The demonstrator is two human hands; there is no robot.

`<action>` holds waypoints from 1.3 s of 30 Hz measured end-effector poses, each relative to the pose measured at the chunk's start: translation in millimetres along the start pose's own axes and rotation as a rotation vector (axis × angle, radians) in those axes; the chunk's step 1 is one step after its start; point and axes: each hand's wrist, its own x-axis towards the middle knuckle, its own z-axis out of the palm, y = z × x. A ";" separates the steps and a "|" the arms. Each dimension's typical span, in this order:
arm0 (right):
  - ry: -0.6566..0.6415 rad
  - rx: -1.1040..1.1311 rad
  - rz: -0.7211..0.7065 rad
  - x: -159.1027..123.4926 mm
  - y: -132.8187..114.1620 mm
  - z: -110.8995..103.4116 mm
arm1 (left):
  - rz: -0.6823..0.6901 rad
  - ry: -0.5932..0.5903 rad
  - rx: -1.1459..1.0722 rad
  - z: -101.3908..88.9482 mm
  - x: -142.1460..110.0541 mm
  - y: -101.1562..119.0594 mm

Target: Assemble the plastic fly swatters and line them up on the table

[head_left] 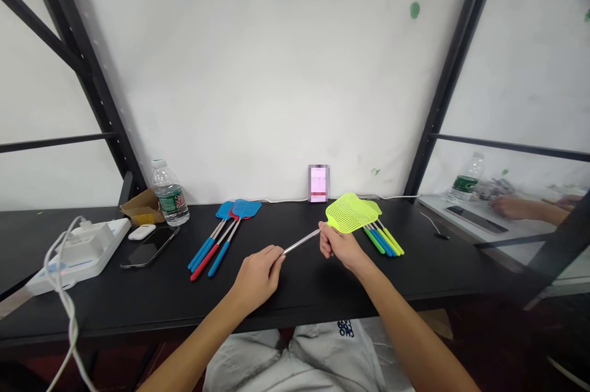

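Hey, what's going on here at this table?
A person seated at a black table is holding a fly swatter with a lime-yellow mesh head in both hands. The left hand wraps the far end of its metal shaft, and the right hand grips just below the head. Blue and red swatters lie to the left, and swatters with green, blue and yellow handles lie just beyond the right hand.

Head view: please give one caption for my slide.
Left hand and right hand hold a lime fly swatter over a black table.
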 end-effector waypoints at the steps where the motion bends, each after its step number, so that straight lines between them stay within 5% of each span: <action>1: 0.009 0.001 0.005 -0.2 -0.2 0.1 | -0.002 -0.001 0.012 -0.2 0.0 0.1; 12: 0.170 0.056 0.066 5.0 -4.1 -21.8 | -0.019 -0.010 0.085 -4.2 -2.4 -7.8; 34: 0.158 0.064 0.059 5.7 -11.9 -57.3 | -0.022 -0.035 0.069 -5.2 -1.4 -6.8; 39: 0.032 0.018 0.090 1.8 -14.8 -66.3 | -0.063 -0.024 0.087 -5.7 -2.3 -13.0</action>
